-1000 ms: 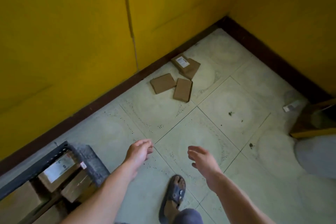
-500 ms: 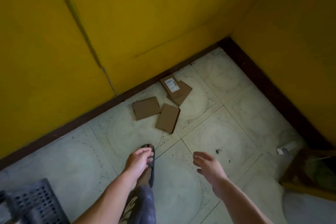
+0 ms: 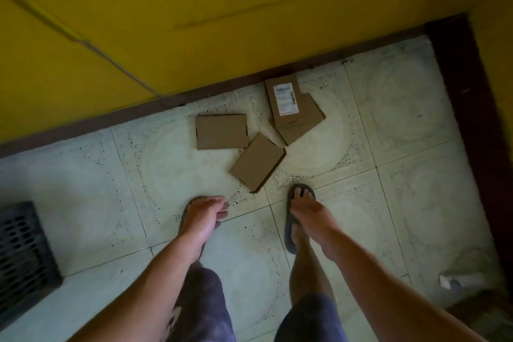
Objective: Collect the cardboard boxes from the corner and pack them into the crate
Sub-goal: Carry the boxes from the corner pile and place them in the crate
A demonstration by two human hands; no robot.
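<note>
Both my hands hang empty, fingers loose. The nearest cardboard box (image 3: pixel 258 162) lies flat on the floor (image 3: pixel 402 175) just ahead, between left hand (image 3: pixel 206 214) and right hand (image 3: pixel 312 216). Its long axis slants away rightward, and the left looks slightly nearer.

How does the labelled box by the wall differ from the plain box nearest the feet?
The labelled box carries a white sticker; the plain box has a bare top. The labelled box rests partly on another box beside the skirting; the plain box lies directly on the floor tiles, farther from it. Both are flat, closed, brown cardboard.
</note>
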